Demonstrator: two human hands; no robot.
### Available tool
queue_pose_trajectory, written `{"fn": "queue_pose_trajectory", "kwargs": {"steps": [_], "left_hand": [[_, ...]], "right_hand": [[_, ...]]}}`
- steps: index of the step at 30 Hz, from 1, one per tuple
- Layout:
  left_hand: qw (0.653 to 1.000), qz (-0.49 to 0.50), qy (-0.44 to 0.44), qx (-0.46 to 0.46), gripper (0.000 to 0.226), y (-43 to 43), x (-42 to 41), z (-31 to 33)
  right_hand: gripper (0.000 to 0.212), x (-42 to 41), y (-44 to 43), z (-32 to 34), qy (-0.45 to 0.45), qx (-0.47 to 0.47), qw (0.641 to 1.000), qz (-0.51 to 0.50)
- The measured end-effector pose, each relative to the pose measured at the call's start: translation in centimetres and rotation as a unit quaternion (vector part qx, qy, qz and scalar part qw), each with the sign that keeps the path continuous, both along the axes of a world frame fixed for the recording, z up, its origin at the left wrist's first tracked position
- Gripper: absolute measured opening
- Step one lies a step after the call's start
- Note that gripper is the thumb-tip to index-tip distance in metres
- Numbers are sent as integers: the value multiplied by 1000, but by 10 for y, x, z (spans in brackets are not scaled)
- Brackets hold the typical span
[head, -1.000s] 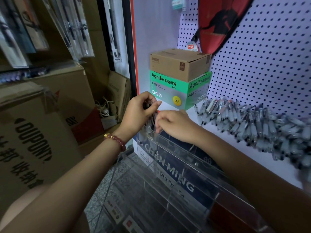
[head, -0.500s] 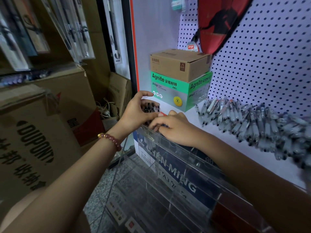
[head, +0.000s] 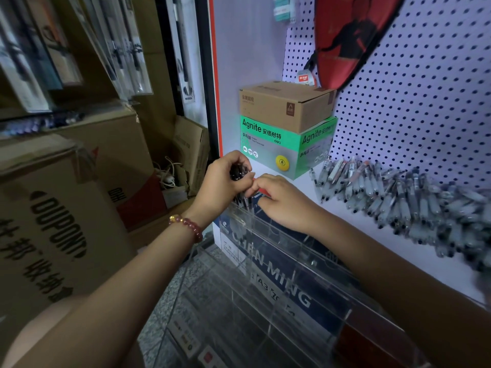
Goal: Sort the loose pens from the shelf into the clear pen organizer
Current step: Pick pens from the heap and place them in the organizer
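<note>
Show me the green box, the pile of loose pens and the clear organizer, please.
green box [head: 268, 144]: head view, on its front face.
pile of loose pens [head: 403, 205]: head view, middle of the heap.
clear organizer [head: 305, 312]: head view, on a clear divider wall.

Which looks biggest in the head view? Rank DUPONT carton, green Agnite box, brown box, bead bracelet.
1. DUPONT carton, though nearest the camera.
2. Green Agnite box and brown box: look alike, unranked.
3. Bead bracelet.
</note>
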State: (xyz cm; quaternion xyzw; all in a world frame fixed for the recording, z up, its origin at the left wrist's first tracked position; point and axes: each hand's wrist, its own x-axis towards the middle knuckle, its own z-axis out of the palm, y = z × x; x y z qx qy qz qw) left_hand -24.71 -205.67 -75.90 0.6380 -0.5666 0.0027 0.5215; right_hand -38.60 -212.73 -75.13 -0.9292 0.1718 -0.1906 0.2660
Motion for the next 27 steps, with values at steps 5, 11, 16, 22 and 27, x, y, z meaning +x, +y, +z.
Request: {"fn": "queue_pose_trajectory", "kwargs": {"steps": [5,11,16,22,27], "left_hand": [[999,19,-42,-6,9,3,-4,1],[998,38,-43,-23,20,2,0,3],[996,47,-64,-43,28,5,-6,21],[995,25,-72,-68,18,3,-11,35],[997,21,-42,-65,26,-3,-14,34]], "right_hand": [[27,-2,0,3,4,13,1000,3],[25,-2,0,5,-32,48,998,-35],[33,-14,-14,29,-99,107,980,-137],[30,-54,-83,24,169,43,958,-226],[36,-58,-96,-1,284,-184,921,-193]]}}
